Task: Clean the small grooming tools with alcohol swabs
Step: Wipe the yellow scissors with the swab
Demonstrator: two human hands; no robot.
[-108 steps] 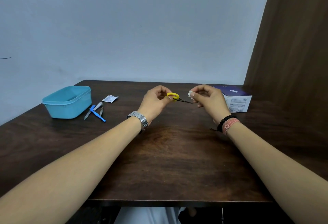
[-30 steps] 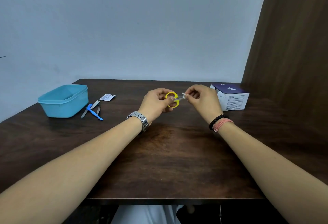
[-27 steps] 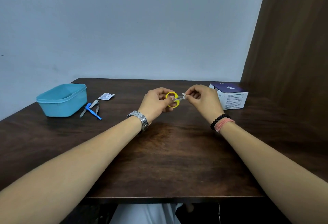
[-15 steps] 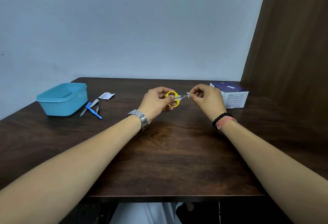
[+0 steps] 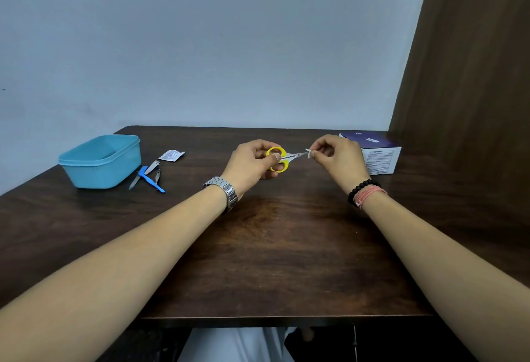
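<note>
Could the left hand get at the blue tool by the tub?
Probably yes, once freed: the left hand holds the scissors, but bare table lies between it and the blue tool.

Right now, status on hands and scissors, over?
Left hand grips scissors by the yellow loops. Right hand pinches swab at the blade tip. Nothing in the way.

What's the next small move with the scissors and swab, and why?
Probably slide the swab back along the blades toward the yellow handles. The right hand pinches it at the tips of the scissors, which the left hand holds by the handles, leaving the blades' length bare.
</note>
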